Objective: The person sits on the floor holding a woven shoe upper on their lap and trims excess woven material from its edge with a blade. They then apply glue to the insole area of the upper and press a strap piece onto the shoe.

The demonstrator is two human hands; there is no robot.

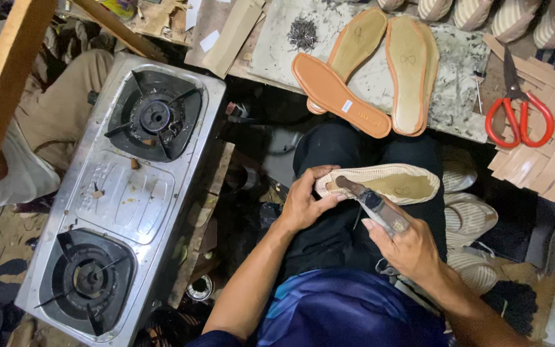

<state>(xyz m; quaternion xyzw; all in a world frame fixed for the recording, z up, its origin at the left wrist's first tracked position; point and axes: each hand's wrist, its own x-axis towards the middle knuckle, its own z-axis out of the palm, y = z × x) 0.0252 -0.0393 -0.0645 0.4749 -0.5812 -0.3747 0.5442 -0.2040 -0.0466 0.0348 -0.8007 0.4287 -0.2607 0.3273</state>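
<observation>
Lap: nearest the camera, dark trousers and a blue shirt hem are lying under both hands, and the woven shoe is resting on them.
Gas stove: a two-burner steel stove is lying well to the left of the woven shoe, the largest thing in view.
Work board: a scuffed pale board is lying beyond the woven shoe, carrying three flat insoles.
Red scissors: these are resting beyond and to the right of the woven shoe, on tan card strips.
Woven shoe: a pale, striped slip-on is lying sole-down across the lap, opening upward. It is looking light and soft in the upper, likely stiffer along the sole, so it should flex if squeezed at the middle; the heel end and sole edge are looking like the firmest places to take hold.
Left hand: it is clasping the heel end of the woven shoe, thumb over the rim, fingers curled beneath.
Right hand: it is closed around the handle of the knife, forefinger lying along it.
Knife: a short dark blade is pointing into the heel opening of the woven shoe; rigid and likely sharp, so the handle is the safe hold.
</observation>
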